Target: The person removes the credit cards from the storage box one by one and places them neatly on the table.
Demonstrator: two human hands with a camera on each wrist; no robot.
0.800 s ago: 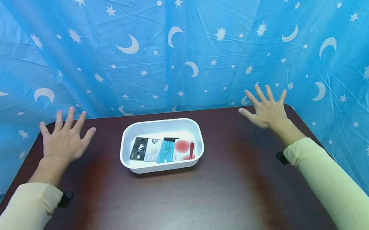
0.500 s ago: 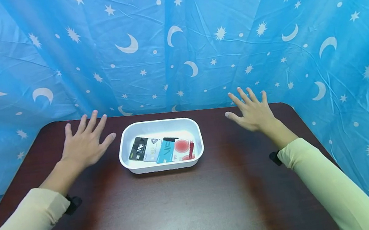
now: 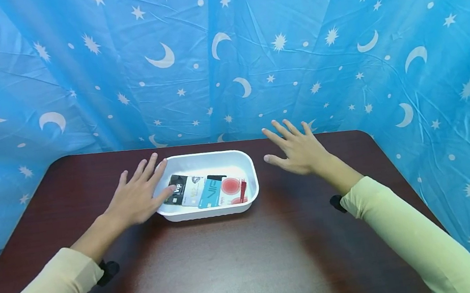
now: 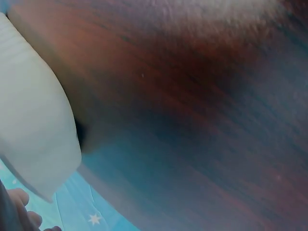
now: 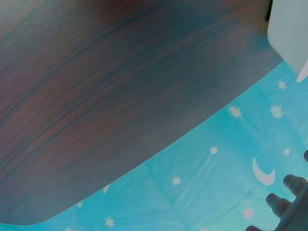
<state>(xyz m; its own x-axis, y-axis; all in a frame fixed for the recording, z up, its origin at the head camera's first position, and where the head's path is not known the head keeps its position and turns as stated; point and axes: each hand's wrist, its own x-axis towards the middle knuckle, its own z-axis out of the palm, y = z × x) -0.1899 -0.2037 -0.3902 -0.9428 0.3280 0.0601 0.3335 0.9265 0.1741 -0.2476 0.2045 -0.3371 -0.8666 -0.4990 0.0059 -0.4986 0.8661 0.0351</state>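
Observation:
A white plastic tray (image 3: pixel 212 213) stands towards the back of a dark wooden table, holding several overlapping cards: a black VIP card (image 3: pixel 177 183), a white one (image 3: pixel 192 191), a teal VIP card (image 3: pixel 211 193) and a white card with red circles (image 3: pixel 230 186). My left hand (image 3: pixel 135 199) is spread with its fingers over the tray's left end in the head view, hiding that rim and overlapping the black card. To the tray's right, my right hand (image 3: pixel 300 152) hovers with fingers spread, apart from it. Both hands hold nothing. Each wrist view catches a side of the tray and some fingertips.
The dark wooden table (image 3: pixel 233 270) has rounded back corners. Close behind its far edge hangs a blue curtain (image 3: pixel 206 61) with white moons and stars, which also runs along both sides. A black camera mount (image 3: pixel 108 272) sits at the left cuff.
Both hands have moved inward towards the tray. The left has come from the table's left side to over the tray's left end; the right has shifted left. Tray and cards stay put.

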